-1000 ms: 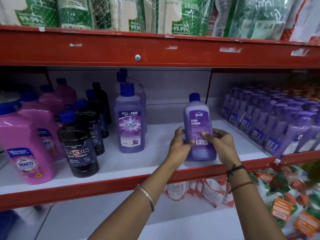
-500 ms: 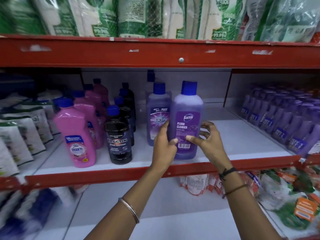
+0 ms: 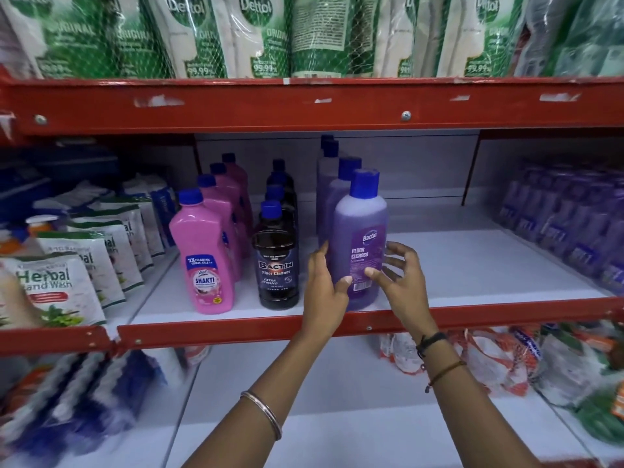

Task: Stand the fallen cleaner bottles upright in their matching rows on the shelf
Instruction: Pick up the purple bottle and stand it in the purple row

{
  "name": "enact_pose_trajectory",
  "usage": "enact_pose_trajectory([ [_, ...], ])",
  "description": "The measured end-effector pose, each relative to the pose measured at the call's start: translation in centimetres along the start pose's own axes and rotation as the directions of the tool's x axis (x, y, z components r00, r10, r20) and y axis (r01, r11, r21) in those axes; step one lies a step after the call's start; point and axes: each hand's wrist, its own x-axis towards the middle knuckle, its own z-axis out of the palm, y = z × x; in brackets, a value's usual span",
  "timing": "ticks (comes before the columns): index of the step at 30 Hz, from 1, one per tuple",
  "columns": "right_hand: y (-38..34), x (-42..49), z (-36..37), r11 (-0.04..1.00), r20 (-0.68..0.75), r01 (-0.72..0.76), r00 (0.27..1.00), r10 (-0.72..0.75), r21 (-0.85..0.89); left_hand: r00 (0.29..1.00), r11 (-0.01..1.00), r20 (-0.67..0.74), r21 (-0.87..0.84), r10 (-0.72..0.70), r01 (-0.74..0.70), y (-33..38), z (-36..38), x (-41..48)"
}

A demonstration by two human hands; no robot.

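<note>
- The white shelf (image 3: 472,265) with its red front rail spans the view, and every place below is given from it.
- Green and white pouches (image 3: 256,35) fill the tier above the shelf.
- On the shelf's left part, a row of pink bottles (image 3: 202,251) runs front to back.
- A row of dark bottles (image 3: 277,261) stands just right of the pink row on the shelf.
- The purple bottle (image 3: 360,244) stands upright near the shelf's front rail, at the head of a row of matching purple bottles (image 3: 332,184).
- The left hand (image 3: 324,292) lies against the purple bottle's left side, thumb on its label, fingers loosely curved.
- The right hand (image 3: 403,282) sits at the bottle's right side, thumb tip on the label, the other fingers spread and apparently off the bottle.
</note>
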Motion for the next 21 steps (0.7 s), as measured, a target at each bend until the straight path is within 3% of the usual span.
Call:
enact_pose_trajectory([
  [4, 0.5, -0.1, -0.4, 0.999, -0.012, 0.017, 1.000, -0.018, -0.033, 0.996, 0.997, -0.042, 0.006, 0.080, -0.080, 0.1, -0.4, -0.7],
  [8, 0.2, -0.6, -0.6, 0.997, 0.107, -0.035, 0.994, 0.028, 0.068, 1.000, 0.998, -0.008, -0.055, 0.008, -0.008, 0.4, -0.4, -0.4],
  [13, -0.3, 0.3, -0.3, 0.998, 0.268, -0.049, 0.963, 0.037, 0.040, 0.994, 0.995, 0.067, -0.049, -0.084, 0.087, 0.1, -0.7, 0.9],
  [17, -0.2, 1.6, -0.5, 0.997, 0.279, 0.004, 0.960, 0.017, -0.075, 0.987, 0.996, 0.134, -0.011, -0.085, 0.087, 0.7, -0.4, 1.2],
  [21, -0.2, 2.3, -1.1, 0.999, 0.250, -0.026, 0.968, 0.020, 0.022, 0.996, 0.997, 0.075, 0.048, -0.058, 0.055, 0.7, 0.0, 0.8],
])
